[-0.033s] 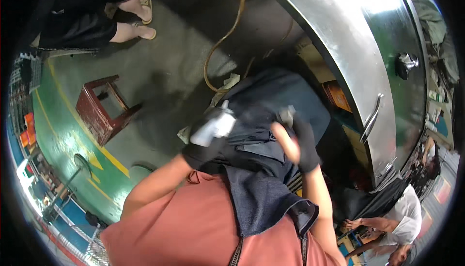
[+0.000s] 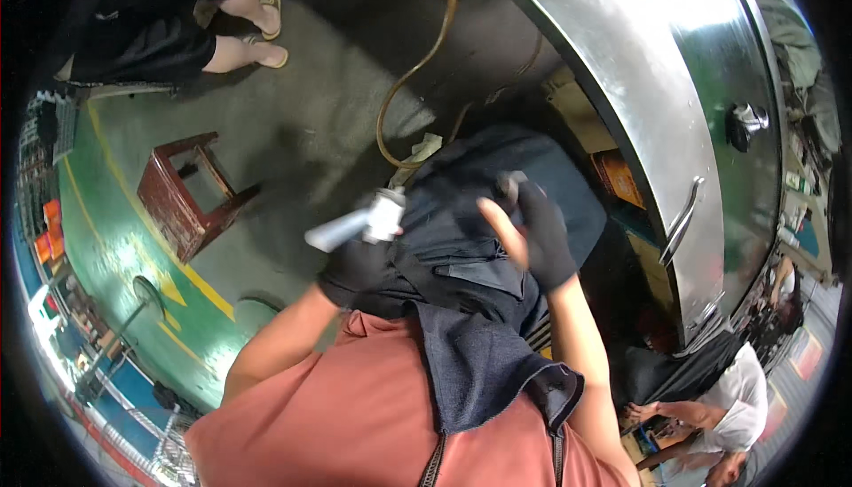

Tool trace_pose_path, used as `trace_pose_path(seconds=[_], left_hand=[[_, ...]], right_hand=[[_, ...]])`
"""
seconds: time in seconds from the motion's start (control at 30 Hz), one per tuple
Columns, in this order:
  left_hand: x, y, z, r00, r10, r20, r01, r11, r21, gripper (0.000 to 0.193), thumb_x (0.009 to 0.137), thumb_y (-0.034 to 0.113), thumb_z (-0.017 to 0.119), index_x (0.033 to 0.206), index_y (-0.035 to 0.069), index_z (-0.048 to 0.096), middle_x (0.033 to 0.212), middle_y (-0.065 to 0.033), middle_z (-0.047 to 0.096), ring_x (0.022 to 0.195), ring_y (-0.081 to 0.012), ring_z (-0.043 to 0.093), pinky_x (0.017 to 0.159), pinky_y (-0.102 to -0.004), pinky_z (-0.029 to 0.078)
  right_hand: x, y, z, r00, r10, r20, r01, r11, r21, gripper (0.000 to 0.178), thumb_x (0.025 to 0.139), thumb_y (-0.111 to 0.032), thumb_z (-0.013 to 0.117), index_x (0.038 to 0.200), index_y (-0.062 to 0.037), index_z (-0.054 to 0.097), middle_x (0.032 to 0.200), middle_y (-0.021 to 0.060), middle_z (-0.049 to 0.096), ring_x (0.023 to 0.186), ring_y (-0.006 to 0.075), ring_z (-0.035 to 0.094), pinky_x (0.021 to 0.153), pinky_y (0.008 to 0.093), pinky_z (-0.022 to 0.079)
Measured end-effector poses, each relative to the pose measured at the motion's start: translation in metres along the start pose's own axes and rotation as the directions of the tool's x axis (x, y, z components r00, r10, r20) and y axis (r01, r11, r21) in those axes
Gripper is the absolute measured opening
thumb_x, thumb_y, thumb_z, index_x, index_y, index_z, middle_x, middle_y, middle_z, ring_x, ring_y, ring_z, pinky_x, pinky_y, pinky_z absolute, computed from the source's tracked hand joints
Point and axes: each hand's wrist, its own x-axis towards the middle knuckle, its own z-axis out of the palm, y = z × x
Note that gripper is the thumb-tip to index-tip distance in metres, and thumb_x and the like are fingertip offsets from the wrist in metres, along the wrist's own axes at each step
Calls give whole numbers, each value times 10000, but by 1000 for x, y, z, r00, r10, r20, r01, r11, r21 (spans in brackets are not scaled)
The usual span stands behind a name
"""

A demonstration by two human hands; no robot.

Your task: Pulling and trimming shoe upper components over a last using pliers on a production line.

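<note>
My left hand [image 2: 357, 265], in a black glove, is closed round a pale metallic piece [image 2: 385, 215]. The piece has a blocky white part and a long grey part pointing left, both smeared by motion. My right hand [image 2: 543, 237] wears a black glove that leaves the thumb bare. Its fingers curl at a small grey-brown piece [image 2: 509, 185], too blurred to name. Both hands are apart above my lap, which a dark apron [image 2: 550, 176] covers. A folded denim flap [image 2: 484, 363] hangs over my coral top.
A steel-topped bench [image 2: 612, 52] with a handle curves along the right, a shiny metal part [image 2: 747, 123] on it. A worn wooden stool [image 2: 182, 203] lies on the floor at left. A brown hose [image 2: 417, 66] hangs ahead. Other people sit at upper left and lower right.
My left hand has shifted left, and the pale piece has swung so that its long part points left. My right hand has moved slightly left and up.
</note>
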Motion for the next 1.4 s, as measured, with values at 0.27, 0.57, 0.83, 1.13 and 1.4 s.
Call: trace_pose_path(seconds=[0.27, 0.57, 0.83, 1.13, 1.4], left_hand=[[-15, -86, -29, 874, -387, -294, 224, 858, -462, 251, 1045, 225, 505, 1201, 49, 591, 1099, -65, 649, 943, -154, 636, 902, -334, 493], [-8, -128, 12, 873, -387, -298, 313, 912, -266, 198, 995, 94, 536, 1169, 22, 599, 1134, -138, 615, 1083, -266, 603, 953, -363, 459], [0, -111, 32, 902, -339, -265, 299, 937, -182, 194, 1014, 144, 556, 1149, 25, 629, 1107, -109, 659, 1076, -202, 607, 967, -353, 466], [9, -97, -6, 829, -514, -220, 515, 855, -58, 242, 1038, 123, 487, 1201, 3, 618, 1121, -109, 698, 1071, -191, 648, 944, -329, 484], [16, -144, 32, 785, -591, -186, 547, 802, -240, 270, 1016, 107, 506, 1247, 10, 607, 1128, -120, 705, 1091, -195, 642, 952, -341, 481]], right_hand=[[121, 85, 194, 923, -173, 345, 255, 944, -210, 508, 809, -352, 736, 1209, -85, 573, 1041, 206, 658, 917, 413, 658, 797, 509, 523], [167, 117, 241, 907, 153, 393, -145, 988, -49, 587, 844, -270, 645, 1338, 19, 512, 1371, 298, 512, 1240, 449, 518, 1090, 454, 397], [168, 123, 220, 671, 19, 742, -20, 1000, -7, 408, 844, -265, 605, 1144, 5, 661, 1210, 253, 637, 1147, 416, 584, 991, 469, 458], [145, 106, 177, 718, -127, 685, 63, 991, 118, 327, 880, -225, 581, 1121, -17, 658, 1099, 258, 663, 1071, 409, 619, 943, 459, 489], [160, 170, 229, 759, -29, 651, -83, 987, 141, 391, 985, -292, 589, 1268, -25, 626, 1385, 173, 578, 1219, 332, 573, 1039, 378, 437]])
